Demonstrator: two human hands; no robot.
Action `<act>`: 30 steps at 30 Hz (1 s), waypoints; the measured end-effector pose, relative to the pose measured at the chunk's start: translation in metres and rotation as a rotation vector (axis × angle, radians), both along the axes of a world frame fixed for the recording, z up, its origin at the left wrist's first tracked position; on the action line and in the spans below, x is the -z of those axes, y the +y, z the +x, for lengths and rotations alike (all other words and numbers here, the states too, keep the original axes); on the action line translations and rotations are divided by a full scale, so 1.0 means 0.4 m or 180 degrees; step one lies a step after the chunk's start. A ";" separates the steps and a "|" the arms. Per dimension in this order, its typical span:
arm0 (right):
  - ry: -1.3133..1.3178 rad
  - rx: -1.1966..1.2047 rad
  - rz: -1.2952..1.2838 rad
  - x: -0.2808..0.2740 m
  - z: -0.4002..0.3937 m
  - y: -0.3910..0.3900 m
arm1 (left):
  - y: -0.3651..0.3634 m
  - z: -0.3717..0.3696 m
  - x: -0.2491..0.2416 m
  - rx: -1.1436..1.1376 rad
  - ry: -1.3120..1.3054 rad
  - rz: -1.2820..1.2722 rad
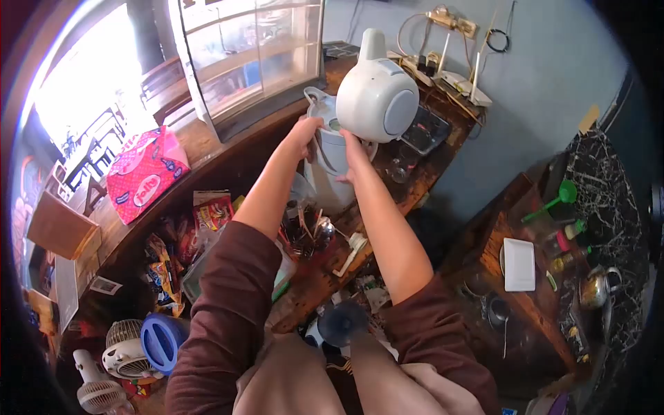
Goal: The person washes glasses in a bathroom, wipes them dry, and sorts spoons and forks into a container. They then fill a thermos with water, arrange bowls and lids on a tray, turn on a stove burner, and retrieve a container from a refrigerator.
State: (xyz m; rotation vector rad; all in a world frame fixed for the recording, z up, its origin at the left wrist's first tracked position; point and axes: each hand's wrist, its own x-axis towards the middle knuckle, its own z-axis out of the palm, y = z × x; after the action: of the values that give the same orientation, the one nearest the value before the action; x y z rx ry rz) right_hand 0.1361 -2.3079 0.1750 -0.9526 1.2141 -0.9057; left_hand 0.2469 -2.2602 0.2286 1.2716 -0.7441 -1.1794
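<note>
A tall white pot (330, 183) with a grey carrying handle stands on the wooden counter in front of me. My left hand (304, 135) is closed on the left side of its rim, by the handle. On the opposite side my right hand (355, 160) grips the pot, thumb up along the rim and fingers against the wall. Right above, a rounded white appliance part (373, 100) with an upright stub and a pale round disc overlaps the pot's top. Part of the pot's opening is hidden behind it.
Spoons in a holder (315, 232) stand close below the pot. A glass-fronted cabinet (252, 62) rises at back left, near a pink pack (147, 174). Cables and a router (460, 88) sit at back right. A white tray (519, 265) lies on the right-hand table.
</note>
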 end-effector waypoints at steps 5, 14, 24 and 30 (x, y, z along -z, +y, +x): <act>-0.0777 -0.0578 0.0235 -0.089 -0.087 0.144 | 0.012 -0.045 0.016 -0.0093 -0.0164 -0.0315; -0.1094 0.0144 -0.0136 -0.238 -0.225 0.306 | 0.176 -0.192 -0.165 0.0494 0.0115 -0.1133; -0.1233 0.1053 -0.0636 -0.200 -0.557 0.665 | 0.448 -0.523 -0.151 0.0813 -0.0420 -0.2264; -0.1230 0.2258 -0.0682 -0.007 -0.719 0.948 | 0.645 -0.708 -0.050 0.2152 -0.0374 -0.2130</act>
State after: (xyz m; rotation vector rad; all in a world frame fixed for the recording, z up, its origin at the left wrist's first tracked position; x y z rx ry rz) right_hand -0.1515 -1.9288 0.1777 -0.4567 1.1366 -1.7215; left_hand -0.0361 -2.0020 0.2486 0.5287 -1.5789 -1.2171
